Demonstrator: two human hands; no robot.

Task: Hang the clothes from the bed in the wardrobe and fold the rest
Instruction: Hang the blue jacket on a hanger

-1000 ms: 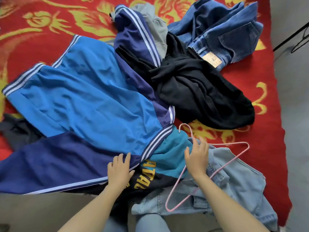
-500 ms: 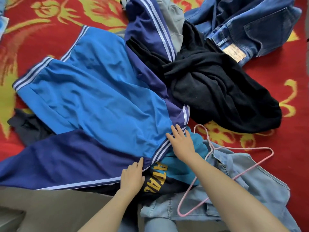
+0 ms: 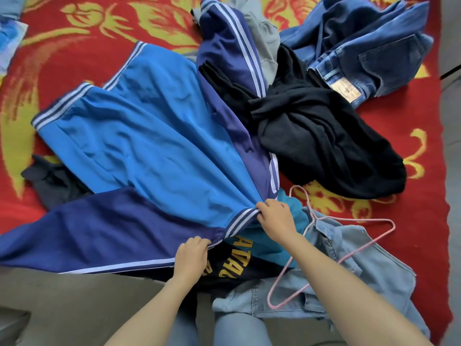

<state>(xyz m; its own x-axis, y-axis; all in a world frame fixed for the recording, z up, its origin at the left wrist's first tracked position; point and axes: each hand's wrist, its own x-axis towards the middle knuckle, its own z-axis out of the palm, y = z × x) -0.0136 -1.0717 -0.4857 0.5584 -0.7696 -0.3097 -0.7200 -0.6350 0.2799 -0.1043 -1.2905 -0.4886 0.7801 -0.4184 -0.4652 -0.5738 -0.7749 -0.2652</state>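
I've got left hand (image 3: 190, 255) and right hand (image 3: 275, 216) both pinching the blue jacket (image 3: 149, 151) hem; jacket runs far-left; pink hanger (image 3: 348, 257) just right.

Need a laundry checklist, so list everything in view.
blue and navy striped track jacket: one, blue and navy, centre
crumpled black garment: one, black, centre right
dark blue denim jeans: one, dark blue, top right
grey garment: one, grey, top centre
dark grey garment: one, dark grey, left
teal and navy top with yellow letters: one, teal, under track jacket hem
light blue denim jacket: one, light blue, bottom right
pink wire hanger: one, pink, on denim jacket
red bedspread with yellow pattern: one, red, beneath everything
left hand: one, grips track jacket hem
right hand: one, grips track jacket hem
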